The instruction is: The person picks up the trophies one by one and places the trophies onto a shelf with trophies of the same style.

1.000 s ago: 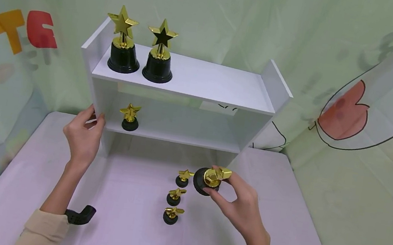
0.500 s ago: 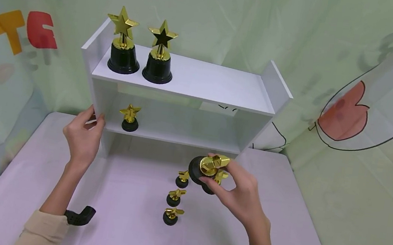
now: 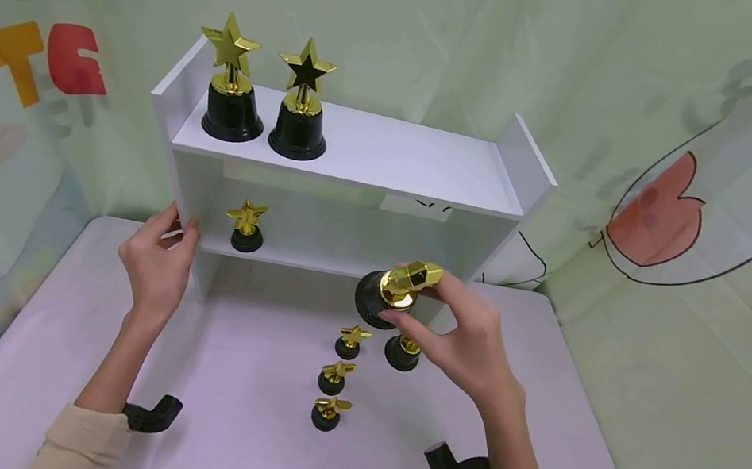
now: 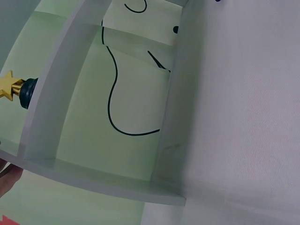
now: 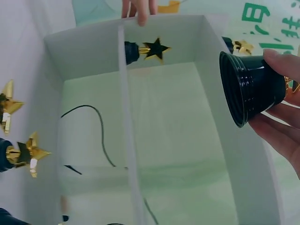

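Gripping shelf side (image 3: 192,181) and raised trophy (image 3: 399,289), hands (image 3: 159,260) (image 3: 465,329) well apart

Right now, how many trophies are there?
8: two trophies on the top shelf, one on the lower, one in the right hand, four on the table, one partly hidden.

Left hand (image 3: 157,260) reaching forward, thumb and fingers bent in pinch; left forearm (image 3: 122,359) slanting up, partly bare. Right hand (image 3: 469,344) well apart from left, turned inward, thumb and fingers curved in grip; right forearm (image 3: 511,446) angled up toward left. Beige sleeves (image 3: 87,438) on both arms.
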A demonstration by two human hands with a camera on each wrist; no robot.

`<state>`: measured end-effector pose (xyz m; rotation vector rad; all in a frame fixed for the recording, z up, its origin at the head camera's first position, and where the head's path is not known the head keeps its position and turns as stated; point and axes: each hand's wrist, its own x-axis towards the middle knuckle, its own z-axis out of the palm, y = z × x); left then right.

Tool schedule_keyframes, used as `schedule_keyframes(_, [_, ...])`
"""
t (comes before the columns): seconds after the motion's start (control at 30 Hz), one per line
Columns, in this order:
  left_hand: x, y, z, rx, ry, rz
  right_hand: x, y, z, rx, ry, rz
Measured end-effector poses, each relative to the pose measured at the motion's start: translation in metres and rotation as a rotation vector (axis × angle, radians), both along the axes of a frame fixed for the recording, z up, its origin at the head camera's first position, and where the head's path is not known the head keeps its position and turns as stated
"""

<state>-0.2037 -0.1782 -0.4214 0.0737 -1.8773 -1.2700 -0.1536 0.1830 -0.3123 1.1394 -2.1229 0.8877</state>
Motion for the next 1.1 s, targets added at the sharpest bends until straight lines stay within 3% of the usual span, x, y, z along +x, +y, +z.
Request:
schedule_keyframes(0.37, [0.001,0.001,0.000,0.008,-0.001,-0.002,-0.012,-0.008,0.030,0.018,0.006,0.008])
schedule_keyframes(1.1, [0.000,0.000,0.001,0.017,0.008,-0.009,-0.039,-0.029,0.077,-0.028,-0.167,0.010])
